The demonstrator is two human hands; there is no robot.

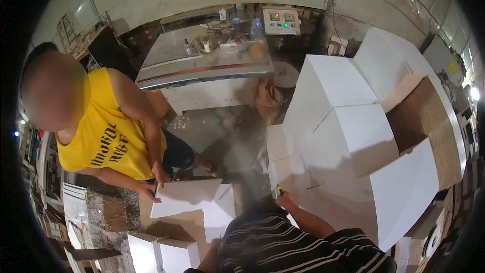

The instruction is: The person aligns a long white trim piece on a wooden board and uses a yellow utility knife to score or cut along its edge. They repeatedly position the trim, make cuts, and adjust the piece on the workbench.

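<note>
My right hand [285, 200] is closed round a small tool with a yellow-and-black handle [280, 190]. Its kind is too small to make out. Right beside it stands a large folded sheet of white cardboard [328, 172]. My left hand [214, 246] is low in the picture, next to white cardboard pieces [220, 215], its fingers mostly hidden by my striped shirt. Across from me on the left, a person in a yellow sleeveless top [108, 131] holds a flat white panel [187, 197] with both hands at its left edge.
An open brown-lined box flap [422, 116] rises at the right. Behind stands a metal-topped machine table [197, 65] with clutter and a control box [281, 22]. White open cartons [144, 253] sit at the lower left. A tape roll [433, 240] is at the lower right.
</note>
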